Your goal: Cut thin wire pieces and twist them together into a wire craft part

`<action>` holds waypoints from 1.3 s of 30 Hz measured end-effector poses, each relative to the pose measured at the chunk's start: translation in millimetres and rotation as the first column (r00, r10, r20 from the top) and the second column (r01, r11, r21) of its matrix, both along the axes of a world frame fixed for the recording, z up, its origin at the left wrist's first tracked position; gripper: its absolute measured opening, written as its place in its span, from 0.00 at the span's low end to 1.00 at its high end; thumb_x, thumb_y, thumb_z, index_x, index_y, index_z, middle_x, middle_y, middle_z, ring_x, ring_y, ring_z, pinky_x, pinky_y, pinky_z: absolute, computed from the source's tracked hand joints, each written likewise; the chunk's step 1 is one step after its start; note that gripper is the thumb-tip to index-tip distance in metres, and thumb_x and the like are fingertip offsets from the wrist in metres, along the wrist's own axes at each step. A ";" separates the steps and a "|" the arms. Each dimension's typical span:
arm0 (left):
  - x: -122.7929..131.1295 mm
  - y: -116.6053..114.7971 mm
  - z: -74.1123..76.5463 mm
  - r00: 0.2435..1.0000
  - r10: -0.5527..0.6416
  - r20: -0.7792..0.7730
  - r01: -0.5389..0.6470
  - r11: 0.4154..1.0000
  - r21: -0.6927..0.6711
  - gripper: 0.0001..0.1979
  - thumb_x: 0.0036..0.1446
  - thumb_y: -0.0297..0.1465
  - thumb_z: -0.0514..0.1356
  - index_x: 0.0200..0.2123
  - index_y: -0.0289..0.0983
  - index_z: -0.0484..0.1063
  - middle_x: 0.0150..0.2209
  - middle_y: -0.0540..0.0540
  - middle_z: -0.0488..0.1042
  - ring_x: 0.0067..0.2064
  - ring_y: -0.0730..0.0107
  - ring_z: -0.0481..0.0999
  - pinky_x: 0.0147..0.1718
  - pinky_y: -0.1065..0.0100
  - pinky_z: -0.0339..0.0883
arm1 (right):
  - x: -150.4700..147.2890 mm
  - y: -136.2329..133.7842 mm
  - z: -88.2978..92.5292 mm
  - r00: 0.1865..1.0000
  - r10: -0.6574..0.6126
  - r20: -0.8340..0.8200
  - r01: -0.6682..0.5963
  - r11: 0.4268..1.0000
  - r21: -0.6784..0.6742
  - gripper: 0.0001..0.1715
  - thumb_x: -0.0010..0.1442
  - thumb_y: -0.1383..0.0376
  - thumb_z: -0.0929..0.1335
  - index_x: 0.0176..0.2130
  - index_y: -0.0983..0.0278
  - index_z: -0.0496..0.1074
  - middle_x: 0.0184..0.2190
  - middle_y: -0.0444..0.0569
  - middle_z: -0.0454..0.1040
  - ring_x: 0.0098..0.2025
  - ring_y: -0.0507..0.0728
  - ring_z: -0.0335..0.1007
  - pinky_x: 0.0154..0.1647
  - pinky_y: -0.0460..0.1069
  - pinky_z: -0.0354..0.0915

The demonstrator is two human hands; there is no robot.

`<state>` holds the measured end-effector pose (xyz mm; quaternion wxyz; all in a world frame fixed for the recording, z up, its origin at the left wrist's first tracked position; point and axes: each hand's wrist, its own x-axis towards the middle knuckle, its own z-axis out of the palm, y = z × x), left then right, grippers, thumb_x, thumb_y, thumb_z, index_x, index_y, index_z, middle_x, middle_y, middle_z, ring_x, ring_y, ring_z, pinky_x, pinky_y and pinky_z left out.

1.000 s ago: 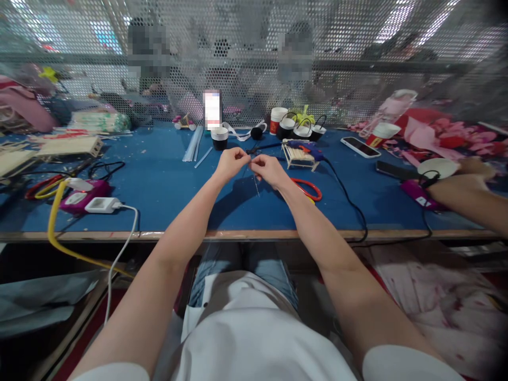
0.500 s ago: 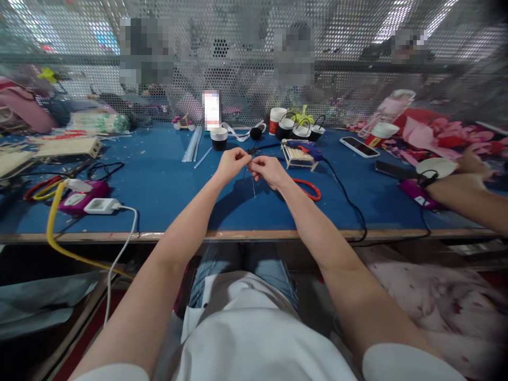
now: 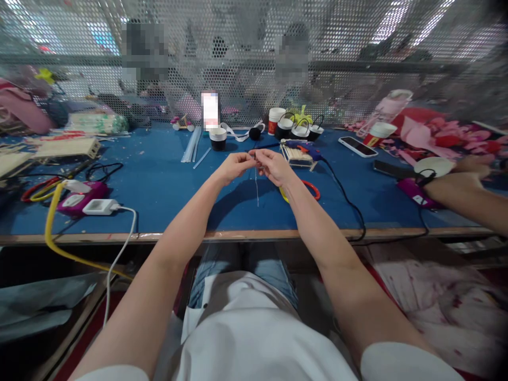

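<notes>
Both hands are up over the blue table [image 3: 166, 180], close together, fingertips almost touching. The left hand [image 3: 234, 166] and the right hand [image 3: 273, 166] each pinch the top of a thin white thread [image 3: 256, 188] that hangs straight down between them, with its loose end just above the table. Whatever tiny thing sits right at the fingertips is too small to make out.

Just beside the right wrist lie scissors with red handles [image 3: 311, 188] (a yellow bit pokes out next to them). Behind the hands sits a blue glue gun [image 3: 301, 145] with a black cord running to the table edge.

The thread is very thin, so I think it could slip out of the pinch. The hanging end could also snag on the scissors if the hands drift right.
</notes>
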<state>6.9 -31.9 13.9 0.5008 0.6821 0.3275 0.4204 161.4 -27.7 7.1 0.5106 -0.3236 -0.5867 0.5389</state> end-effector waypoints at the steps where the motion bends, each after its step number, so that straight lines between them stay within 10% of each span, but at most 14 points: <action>1: 0.3 -0.8 0.0 1.000 -0.009 -0.014 0.009 1.000 0.003 0.11 0.49 0.35 0.59 0.23 0.35 0.64 0.16 0.56 0.55 0.16 0.84 0.50 0.17 0.72 0.40 | -1.2 -0.7 -0.2 1.000 0.010 0.003 -0.010 1.000 0.005 0.14 0.50 0.58 0.70 0.35 0.65 0.70 0.23 0.41 0.66 0.21 0.45 0.60 0.17 0.41 0.57; 14: 0.8 0.6 -2.3 0.996 0.039 -0.079 -0.038 0.999 0.018 0.10 0.47 0.33 0.60 0.20 0.35 0.64 0.15 0.56 0.54 0.16 0.83 0.48 0.19 0.72 0.39 | -6.3 -3.0 -0.6 0.989 -0.115 0.088 0.115 0.993 0.007 0.14 0.48 0.59 0.72 0.28 0.65 0.66 0.20 0.40 0.65 0.19 0.45 0.59 0.17 0.41 0.59; 26: -2.5 7.1 -2.6 0.985 0.142 0.102 -0.141 0.990 -0.018 0.09 0.47 0.35 0.60 0.25 0.35 0.65 0.19 0.54 0.61 0.16 0.84 0.51 0.16 0.73 0.42 | -3.2 -8.2 0.6 0.983 0.145 0.112 -0.133 0.985 -0.107 0.15 0.51 0.58 0.70 0.27 0.67 0.66 0.22 0.43 0.68 0.19 0.45 0.60 0.18 0.41 0.58; 39: -0.2 13.1 -9.3 0.920 0.392 -0.018 -0.381 0.904 0.195 0.08 0.44 0.32 0.59 0.21 0.33 0.66 0.20 0.52 0.64 0.22 0.80 0.58 0.21 0.73 0.51 | -13.8 -10.7 -2.6 0.925 -0.201 0.323 0.157 0.975 0.158 0.08 0.50 0.68 0.68 0.23 0.65 0.65 0.18 0.42 0.67 0.17 0.47 0.60 0.17 0.43 0.57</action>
